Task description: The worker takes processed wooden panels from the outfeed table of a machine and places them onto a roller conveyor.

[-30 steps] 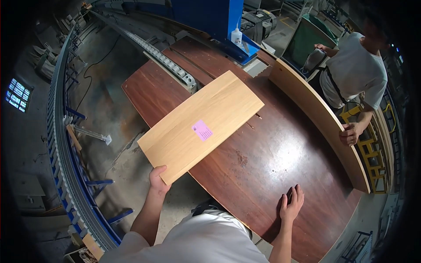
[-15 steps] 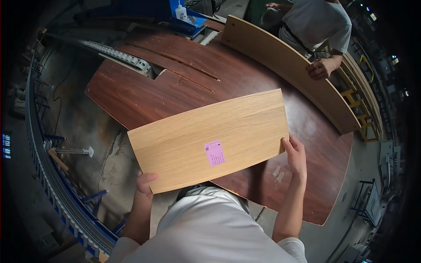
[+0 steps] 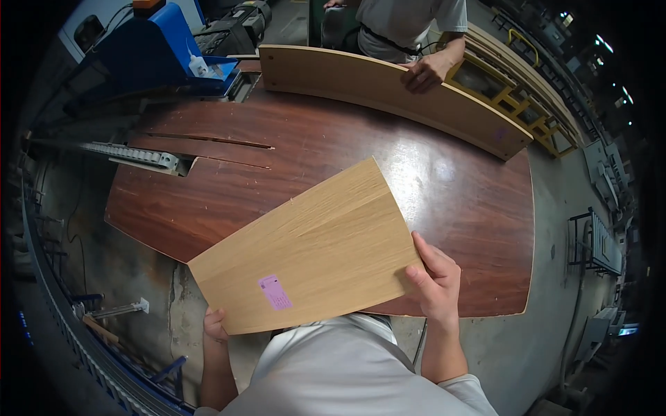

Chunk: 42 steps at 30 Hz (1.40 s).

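A light oak-coloured wooden panel with a pink label is held in front of my body, its right end raised and tilted. My left hand grips the lower left corner, thumb on the face. On the right edge, my right hand is closed, thumb on the face and fingers along the edge. Beneath the panel lies the dark red-brown wood-grain tabletop. Across the table, a co-worker's hand rests on the top edge of a longer wooden board standing on its long edge.
A blue machine with a white bottle stands at the far left. A roller strip runs into a notch in the table's left side. Behind the co-worker's board is a yellow frame. A curved conveyor rail passes at the left.
My view has swung right. The panel has come down at its left and tilted more steeply, both hands still on it. The co-worker's hand remains on the standing board.
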Motion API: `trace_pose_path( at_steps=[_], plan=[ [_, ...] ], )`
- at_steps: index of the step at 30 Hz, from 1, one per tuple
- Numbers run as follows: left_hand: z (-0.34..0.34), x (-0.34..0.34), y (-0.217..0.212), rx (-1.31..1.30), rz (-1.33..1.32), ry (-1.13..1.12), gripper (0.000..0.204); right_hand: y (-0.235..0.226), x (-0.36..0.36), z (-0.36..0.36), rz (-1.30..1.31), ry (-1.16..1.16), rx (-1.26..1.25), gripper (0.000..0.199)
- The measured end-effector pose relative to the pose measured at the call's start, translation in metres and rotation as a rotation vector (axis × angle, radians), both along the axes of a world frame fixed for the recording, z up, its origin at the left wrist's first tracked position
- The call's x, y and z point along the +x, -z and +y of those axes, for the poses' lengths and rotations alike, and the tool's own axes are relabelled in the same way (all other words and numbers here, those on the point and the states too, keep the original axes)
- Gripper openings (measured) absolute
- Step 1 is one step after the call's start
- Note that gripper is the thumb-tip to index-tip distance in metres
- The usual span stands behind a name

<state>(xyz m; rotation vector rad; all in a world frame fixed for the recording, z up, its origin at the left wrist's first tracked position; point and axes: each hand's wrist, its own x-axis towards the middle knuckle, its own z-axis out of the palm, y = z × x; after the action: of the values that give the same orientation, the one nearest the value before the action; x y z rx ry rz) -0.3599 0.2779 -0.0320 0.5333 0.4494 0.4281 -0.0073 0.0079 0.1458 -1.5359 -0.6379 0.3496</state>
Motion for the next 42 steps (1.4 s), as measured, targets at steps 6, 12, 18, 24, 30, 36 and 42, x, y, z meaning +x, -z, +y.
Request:
trace_pose_path(
  at_steps=[6,12,18,24,30,36,42],
  plan=[
    [-0.033,-0.012,0.002,0.179,0.148,-0.079,0.079,0.005,0.008,-0.029,-0.239,-0.188,0.055,0.051],
    [-0.094,-0.003,-0.030,0.223,0.157,-0.312,0.077,0.017,0.041,-0.059,-0.169,-0.242,0.020,0.052],
    [-0.141,0.039,-0.100,0.255,0.212,-0.433,0.060,0.018,0.081,-0.086,0.168,-0.215,0.157,0.055],
    [-0.192,0.057,-0.141,0.327,0.264,-0.500,0.059,0.038,0.106,-0.116,0.303,-0.208,0.242,0.058],
    [-0.250,0.062,-0.150,0.494,0.341,-0.577,0.072,0.052,0.123,-0.142,0.344,-0.325,0.168,0.051],
    [-0.320,0.034,-0.131,0.660,0.512,-0.707,0.081,0.093,0.140,-0.153,0.155,-0.348,-0.023,0.044],
    [-0.361,0.013,-0.142,0.671,0.625,-0.789,0.078,0.076,0.107,-0.134,-0.007,-0.351,0.000,0.046]
  ],
)
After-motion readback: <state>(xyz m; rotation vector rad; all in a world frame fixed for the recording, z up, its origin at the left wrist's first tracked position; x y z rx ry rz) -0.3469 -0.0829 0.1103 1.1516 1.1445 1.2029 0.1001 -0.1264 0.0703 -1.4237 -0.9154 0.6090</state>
